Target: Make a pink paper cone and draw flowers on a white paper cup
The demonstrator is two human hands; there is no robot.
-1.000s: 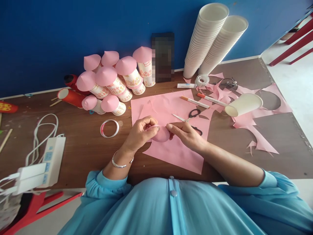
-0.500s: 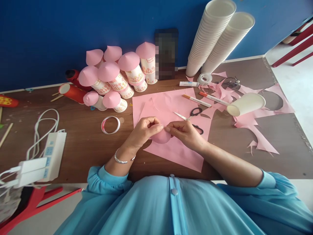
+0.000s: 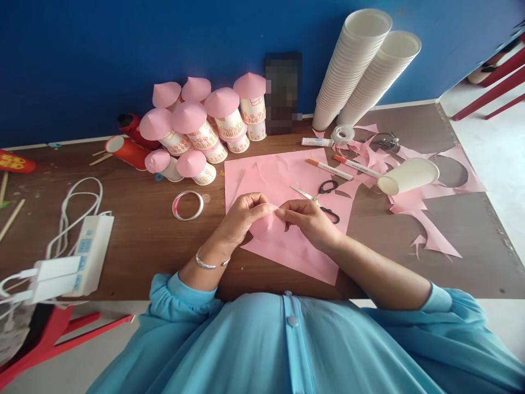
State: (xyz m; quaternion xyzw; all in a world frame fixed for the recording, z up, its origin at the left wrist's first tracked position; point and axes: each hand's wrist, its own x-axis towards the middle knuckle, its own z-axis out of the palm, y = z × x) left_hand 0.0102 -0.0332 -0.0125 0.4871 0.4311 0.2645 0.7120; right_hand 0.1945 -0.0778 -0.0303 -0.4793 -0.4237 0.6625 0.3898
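Observation:
Between my hands is a small curved piece of pink paper [image 3: 266,229], partly hidden by the fingers. My left hand [image 3: 246,214] pinches its upper edge with thumb and forefinger. Close beside it, my right hand [image 3: 305,220] pinches the same edge, the two thumbs nearly touching. Under them lies a large pink paper sheet [image 3: 320,254] on the brown table. Scissors [image 3: 315,198] with black handles rest on the sheet, just past my right hand. An orange-capped marker [image 3: 330,169] and a red-capped marker [image 3: 357,166] lie farther back.
Decorated paper cups with pink cone tops [image 3: 200,128] stand at the back left. Two tall stacks of white cups [image 3: 353,60] lean by the blue wall. A tape roll [image 3: 175,206], power strip [image 3: 95,251], lying cup [image 3: 409,175] and paper scraps [image 3: 441,235] surround the sheet.
The small pink paper has turned in my fingers, and its lower part looks flatter and lighter. Both hands keep their pinch. The camera view has shifted slightly.

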